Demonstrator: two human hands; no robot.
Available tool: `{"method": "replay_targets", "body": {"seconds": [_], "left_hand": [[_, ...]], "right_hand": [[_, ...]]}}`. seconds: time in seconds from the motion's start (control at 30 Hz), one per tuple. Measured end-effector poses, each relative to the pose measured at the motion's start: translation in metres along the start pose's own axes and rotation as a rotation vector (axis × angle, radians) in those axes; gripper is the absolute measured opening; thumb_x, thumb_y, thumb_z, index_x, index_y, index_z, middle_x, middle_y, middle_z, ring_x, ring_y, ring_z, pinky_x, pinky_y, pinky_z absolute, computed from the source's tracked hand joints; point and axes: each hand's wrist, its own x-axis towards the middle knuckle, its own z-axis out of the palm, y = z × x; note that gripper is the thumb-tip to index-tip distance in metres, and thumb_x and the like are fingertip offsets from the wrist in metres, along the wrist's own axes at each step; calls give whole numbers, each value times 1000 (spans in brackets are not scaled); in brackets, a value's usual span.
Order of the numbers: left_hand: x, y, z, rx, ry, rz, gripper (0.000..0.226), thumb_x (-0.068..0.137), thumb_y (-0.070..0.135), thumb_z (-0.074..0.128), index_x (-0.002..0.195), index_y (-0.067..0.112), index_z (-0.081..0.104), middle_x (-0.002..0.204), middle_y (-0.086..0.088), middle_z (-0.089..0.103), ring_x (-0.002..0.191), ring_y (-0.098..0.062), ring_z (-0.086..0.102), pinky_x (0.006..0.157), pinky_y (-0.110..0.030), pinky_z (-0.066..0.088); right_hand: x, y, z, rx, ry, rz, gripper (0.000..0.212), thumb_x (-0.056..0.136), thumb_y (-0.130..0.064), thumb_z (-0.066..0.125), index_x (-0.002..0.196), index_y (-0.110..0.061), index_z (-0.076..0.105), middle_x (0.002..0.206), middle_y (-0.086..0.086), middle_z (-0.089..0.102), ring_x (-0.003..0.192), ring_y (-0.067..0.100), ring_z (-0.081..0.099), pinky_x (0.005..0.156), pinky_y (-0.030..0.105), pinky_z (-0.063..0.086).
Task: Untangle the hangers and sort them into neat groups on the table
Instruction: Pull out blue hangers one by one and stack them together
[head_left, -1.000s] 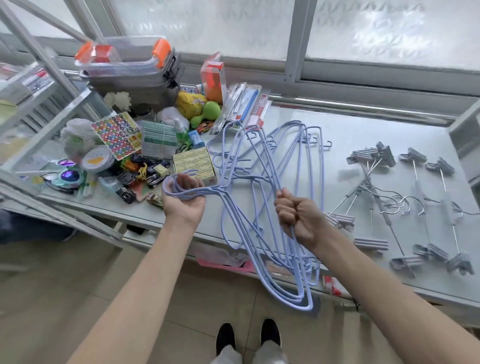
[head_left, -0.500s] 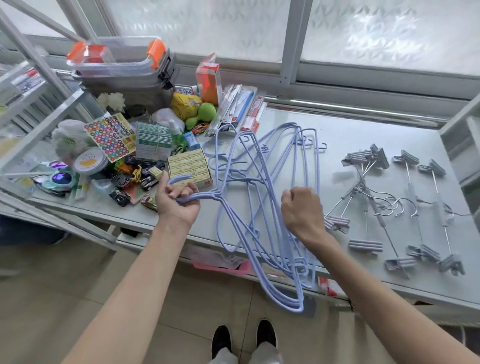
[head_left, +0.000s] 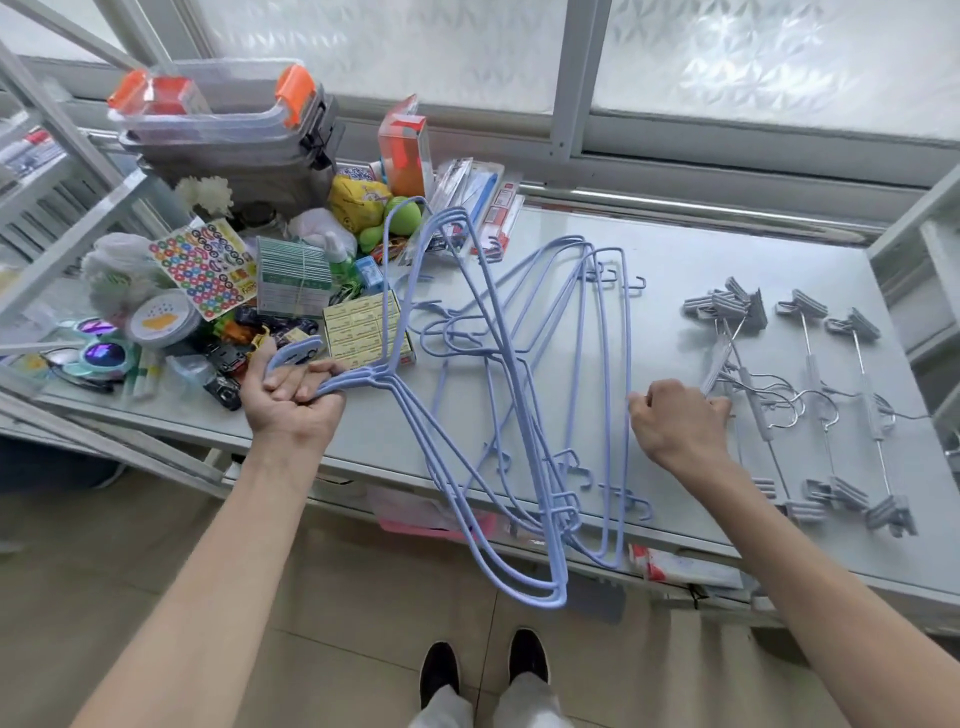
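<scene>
My left hand (head_left: 291, 410) grips the hooks of a bundle of light blue hangers (head_left: 439, 457), lifted and tilted over the grey table (head_left: 701, 249), with their lower ends hanging past the front edge. More blue hangers (head_left: 597, 322) lie flat on the table just to the right, partly overlapped by the bundle. My right hand (head_left: 675, 426) pinches the long straight bar of the rightmost lying hanger (head_left: 627, 332). Several grey clip hangers (head_left: 810, 374) with metal hooks lie in a row at the right.
The table's left part is crowded: a clear storage box with orange latches (head_left: 218, 109), a sticker sheet (head_left: 202, 265), yellow boxes (head_left: 363, 327), toy cars, sunglasses (head_left: 98, 353). A metal shelf frame (head_left: 67, 244) stands at left. My feet are on the tiled floor below.
My right hand let go of the bundle and moved right to the outer lying hanger's bar. The bundle in my left hand has swung away from the hangers on the table.
</scene>
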Motion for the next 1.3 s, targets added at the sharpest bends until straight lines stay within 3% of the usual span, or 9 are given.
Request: {"method": "replay_targets", "body": {"seconds": [0.13, 0.27, 0.37, 0.43, 0.57, 0.73, 0.93, 1.13, 1.3], "left_hand": [[-5, 15, 3, 4, 4, 24, 61, 85, 20, 61, 32, 19, 30, 24, 7, 26, 23, -10, 21, 50, -18, 39], [-10, 32, -4, -16, 13, 15, 62, 89, 21, 60, 34, 19, 30, 25, 7, 26, 25, -9, 21, 52, -18, 38], [-12, 45, -13, -60, 10, -6, 66, 95, 23, 54, 34, 19, 30, 24, 6, 26, 24, -9, 22, 55, -18, 37], [-12, 52, -17, -94, 1, -13, 67, 97, 24, 51, 34, 19, 31, 24, 6, 26, 24, -10, 23, 57, -19, 37], [-11, 56, -20, -134, -6, -9, 68, 100, 26, 46, 33, 18, 31, 25, 6, 26, 24, -10, 23, 57, -18, 38], [-15, 42, -19, -157, 35, 42, 70, 98, 25, 49, 31, 18, 30, 23, 7, 24, 22, -10, 21, 51, -17, 39], [-12, 14, -21, -93, 14, 22, 68, 95, 27, 56, 32, 17, 32, 24, 7, 25, 22, -9, 22, 52, -20, 40], [-3, -11, -26, -67, 69, 12, 66, 94, 28, 54, 32, 19, 33, 24, 8, 26, 22, -9, 23, 55, -19, 37], [-1, -25, -27, -38, 98, 12, 66, 95, 30, 51, 33, 18, 36, 25, 7, 28, 23, -10, 26, 57, -20, 40]], "right_hand": [[6, -16, -5, -25, -144, 89, 34, 96, -44, 44, 94, -12, 53, 105, 15, 65, 108, 34, 60, 106, 46, 21], [12, -28, -2, 153, -145, 133, 12, 87, -17, 48, 87, -6, 51, 94, 15, 60, 102, 35, 61, 104, 42, 32], [12, -30, 3, 564, -97, 200, 23, 87, -15, 48, 79, 3, 60, 76, 14, 70, 69, 30, 70, 70, 35, 54], [10, -33, 2, 866, -67, 217, 21, 94, -12, 47, 78, 0, 56, 64, 12, 64, 42, 22, 61, 45, 27, 44], [11, -35, -12, 1438, 1, 218, 27, 101, -6, 41, 74, -11, 45, 57, 6, 37, 37, 12, 34, 37, 16, 31], [22, -28, -38, 1618, 173, 168, 31, 99, 0, 34, 74, -15, 42, 45, -5, 38, 32, 8, 29, 40, 14, 27], [32, -9, -70, 1762, 292, 199, 32, 94, 7, 30, 74, -15, 42, 55, 2, 34, 35, 8, 30, 42, 14, 24], [21, -11, -93, 1884, 176, 122, 29, 99, 1, 35, 76, -11, 47, 47, -5, 39, 39, 8, 30, 40, 17, 23], [6, -29, -85, 1852, -108, 39, 29, 101, 1, 33, 77, -10, 46, 46, -7, 39, 35, 3, 30, 36, 14, 26]]}}
